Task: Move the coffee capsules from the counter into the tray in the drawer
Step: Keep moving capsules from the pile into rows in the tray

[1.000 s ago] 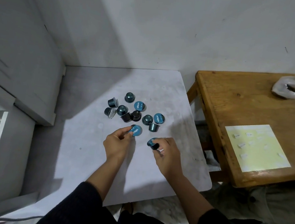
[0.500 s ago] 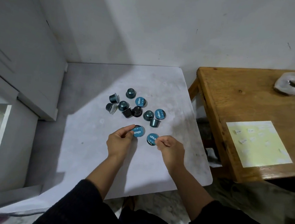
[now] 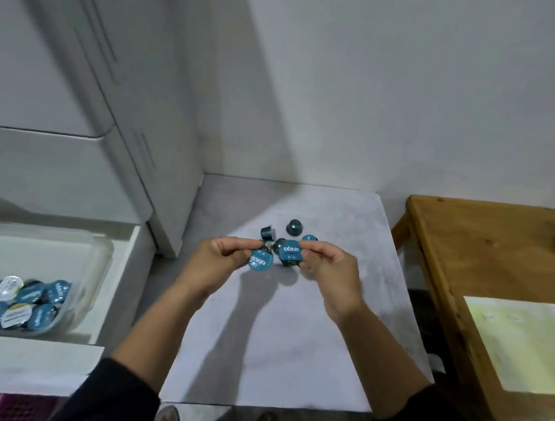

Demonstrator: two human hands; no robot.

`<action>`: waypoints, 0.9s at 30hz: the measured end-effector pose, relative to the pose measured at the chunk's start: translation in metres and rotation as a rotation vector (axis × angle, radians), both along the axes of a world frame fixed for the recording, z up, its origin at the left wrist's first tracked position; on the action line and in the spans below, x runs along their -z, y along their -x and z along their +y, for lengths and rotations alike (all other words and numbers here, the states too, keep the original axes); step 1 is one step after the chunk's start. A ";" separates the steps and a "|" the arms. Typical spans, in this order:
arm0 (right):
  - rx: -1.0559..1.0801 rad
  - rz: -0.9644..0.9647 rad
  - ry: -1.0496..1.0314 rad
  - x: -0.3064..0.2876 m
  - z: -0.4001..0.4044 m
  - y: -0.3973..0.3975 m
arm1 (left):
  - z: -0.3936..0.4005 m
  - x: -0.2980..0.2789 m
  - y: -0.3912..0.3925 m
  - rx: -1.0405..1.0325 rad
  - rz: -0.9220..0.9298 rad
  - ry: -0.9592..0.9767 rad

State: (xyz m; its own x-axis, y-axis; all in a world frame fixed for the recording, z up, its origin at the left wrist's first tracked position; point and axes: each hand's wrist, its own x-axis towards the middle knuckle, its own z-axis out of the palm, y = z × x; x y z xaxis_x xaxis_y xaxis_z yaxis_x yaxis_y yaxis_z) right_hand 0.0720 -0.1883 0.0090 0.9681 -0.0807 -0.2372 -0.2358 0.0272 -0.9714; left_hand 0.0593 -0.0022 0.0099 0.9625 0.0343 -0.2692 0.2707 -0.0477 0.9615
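The left hand (image 3: 216,260) pinches one capsule (image 3: 261,261) by its rim, blue lid facing the camera. The right hand (image 3: 326,270) pinches a second capsule (image 3: 291,253) the same way. Both hands are raised above the bench (image 3: 292,329), close together, the two capsules just beside each other.

Change: a second ago both capsules rested on the bench with the fingers closing on them. They are now lifted clear of the surface. The view has also swung left, which brings the open drawer (image 3: 118,283) and its tray (image 3: 97,261) into sight. Judgement: the pick-up step is complete for these two, and the carry to the tray comes next.

The remaining capsules (image 3: 294,228) lie in a loose cluster on the bench beyond the hands. Several are hidden behind the hands, so their count cannot be given. The tray is a clear plastic container seated in the drawer to the left of the bench. It already holds a layer of capsules (image 3: 26,302), most with blue lids and a few with silver ones.

Readable text: the lid in the right hand reads "EXCELSO" in white capitals. The lid in the left hand shows the same word, turned at an angle. Smaller print on both is too fine to read.

A wooden table (image 3: 466,260) stands to the right and carries a pale yellow sheet (image 3: 519,345).
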 end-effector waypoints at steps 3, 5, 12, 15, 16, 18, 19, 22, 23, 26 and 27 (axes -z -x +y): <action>-0.101 -0.057 0.010 -0.031 0.028 -0.005 | 0.041 -0.034 0.005 0.027 -0.066 -0.092; -0.164 -0.084 0.019 -0.047 0.051 -0.006 | 0.071 -0.054 0.011 0.038 -0.096 -0.137; -0.411 -0.118 -0.005 -0.074 0.155 0.013 | 0.197 -0.089 0.037 0.100 -0.137 -0.293; -0.513 -0.110 0.032 -0.072 0.213 0.025 | 0.264 -0.087 0.043 0.118 -0.113 -0.385; -0.542 -0.102 0.052 -0.069 0.235 0.029 | 0.288 -0.085 0.045 0.132 -0.100 -0.408; -0.573 -0.066 0.079 -0.060 0.278 0.035 | 0.335 -0.078 0.046 0.165 -0.063 -0.441; -0.580 -0.045 0.091 -0.055 0.300 0.037 | 0.357 -0.073 0.047 0.188 -0.036 -0.451; -0.580 0.023 0.129 -0.038 0.361 0.040 | 0.418 -0.054 0.042 0.286 0.023 -0.507; -0.568 0.055 0.154 -0.033 0.378 0.039 | 0.434 -0.045 0.039 0.310 0.027 -0.535; -0.500 0.124 0.271 -0.012 0.416 0.034 | 0.468 -0.021 0.031 0.351 0.043 -0.625; -0.464 0.144 0.294 -0.007 0.427 0.031 | 0.475 -0.015 0.029 0.367 0.043 -0.658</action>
